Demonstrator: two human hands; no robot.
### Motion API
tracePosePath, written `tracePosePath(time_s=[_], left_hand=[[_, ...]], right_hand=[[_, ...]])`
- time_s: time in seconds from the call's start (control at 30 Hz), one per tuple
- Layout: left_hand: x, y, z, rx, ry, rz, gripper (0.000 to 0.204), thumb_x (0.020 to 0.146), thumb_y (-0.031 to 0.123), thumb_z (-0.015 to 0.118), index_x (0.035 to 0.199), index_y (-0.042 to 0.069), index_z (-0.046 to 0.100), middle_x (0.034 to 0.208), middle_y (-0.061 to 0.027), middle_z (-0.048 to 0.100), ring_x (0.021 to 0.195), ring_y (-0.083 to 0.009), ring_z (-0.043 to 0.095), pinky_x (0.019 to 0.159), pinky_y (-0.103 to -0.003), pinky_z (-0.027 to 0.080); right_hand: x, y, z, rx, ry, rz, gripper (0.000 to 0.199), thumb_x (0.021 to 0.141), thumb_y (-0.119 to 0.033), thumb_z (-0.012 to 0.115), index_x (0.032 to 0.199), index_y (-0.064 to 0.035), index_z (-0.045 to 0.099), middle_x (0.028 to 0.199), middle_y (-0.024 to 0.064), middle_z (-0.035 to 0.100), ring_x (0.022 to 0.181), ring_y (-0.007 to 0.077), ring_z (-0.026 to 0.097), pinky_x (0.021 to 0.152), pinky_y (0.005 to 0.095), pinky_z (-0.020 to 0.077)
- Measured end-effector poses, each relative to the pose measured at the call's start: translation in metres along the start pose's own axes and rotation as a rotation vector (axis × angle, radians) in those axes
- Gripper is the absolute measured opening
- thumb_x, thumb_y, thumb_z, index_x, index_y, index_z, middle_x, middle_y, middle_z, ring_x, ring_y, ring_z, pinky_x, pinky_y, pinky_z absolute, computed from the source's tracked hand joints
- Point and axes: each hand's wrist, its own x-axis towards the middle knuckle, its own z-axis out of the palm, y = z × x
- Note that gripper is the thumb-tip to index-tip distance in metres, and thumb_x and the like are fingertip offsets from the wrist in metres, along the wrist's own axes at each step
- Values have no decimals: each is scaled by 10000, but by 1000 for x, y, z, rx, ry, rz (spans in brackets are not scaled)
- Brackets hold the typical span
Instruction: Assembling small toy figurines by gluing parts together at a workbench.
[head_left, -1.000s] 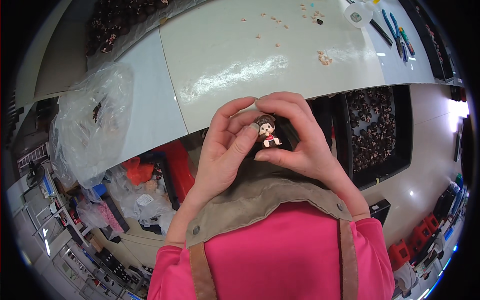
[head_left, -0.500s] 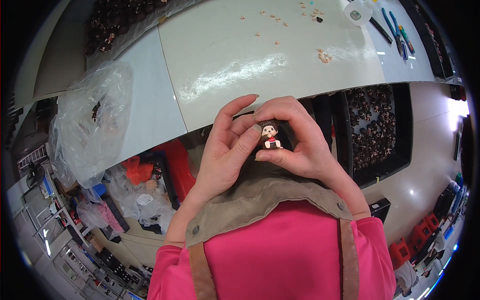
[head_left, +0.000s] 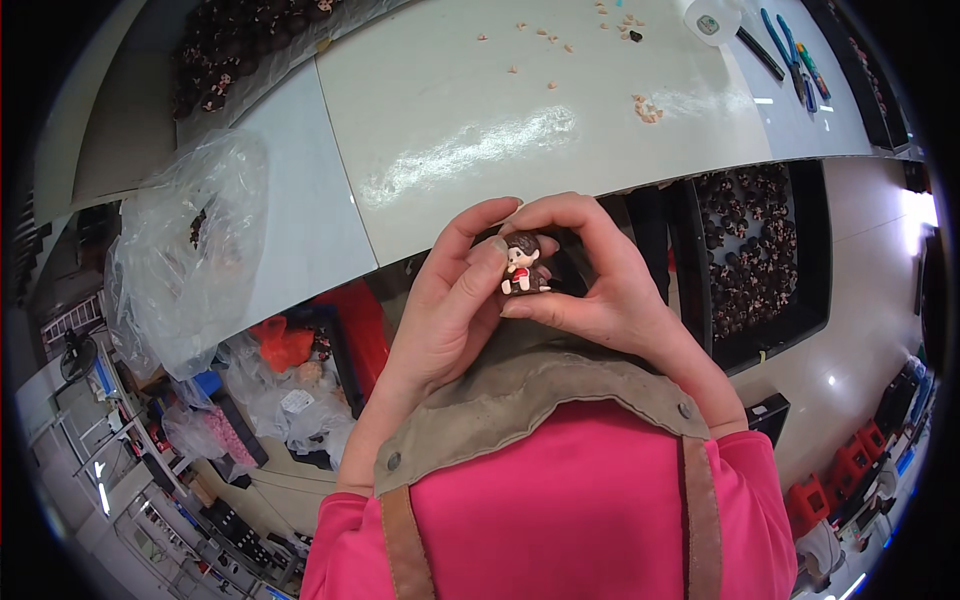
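A small brown-haired doll figurine (head_left: pixel 522 266) with a pale face and a red spot on its chest sits between both my hands, just in front of my chest below the table edge. My left hand (head_left: pixel 448 300) presses its thumb against the figurine's left side. My right hand (head_left: pixel 590 280) curls over it, fingers above and thumb underneath. Pink sleeves and a khaki apron bib (head_left: pixel 520 400) fill the lower view.
A pale worktable (head_left: pixel 480 130) carries scattered small beige parts (head_left: pixel 648 108), a tape roll (head_left: pixel 712 20) and blue-handled pliers (head_left: pixel 785 45). A clear plastic bag (head_left: pixel 185 255) lies left. A black tray of brown figurines (head_left: pixel 750 260) stands right, more at the far left (head_left: pixel 240 40).
Both hands stay together at the chest; the figurine has been turned slightly between the fingers and now faces up more squarely.
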Motion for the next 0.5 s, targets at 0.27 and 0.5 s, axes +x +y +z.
tracePosePath(time_s=[0.27,0.5], left_hand=[[1,3,5,-86,47,-17,433,938,186,478,1331,51,356,1117,-173,557,918,-178,578,801,-276,499],[1,0,2,-74,47,-17,450,930,181,498,1335,51,350,1116,-174,558,919,-176,577,801,-275,500]], right_hand=[[2,0,-3,-25,-32,-1,520,660,-83,796,1084,-35,500,1070,67,560,996,158,534,882,283,417],[1,1,-2,-39,-45,-8,517,652,-66,792,1086,-36,513,1052,54,551,959,146,522,855,273,412]])
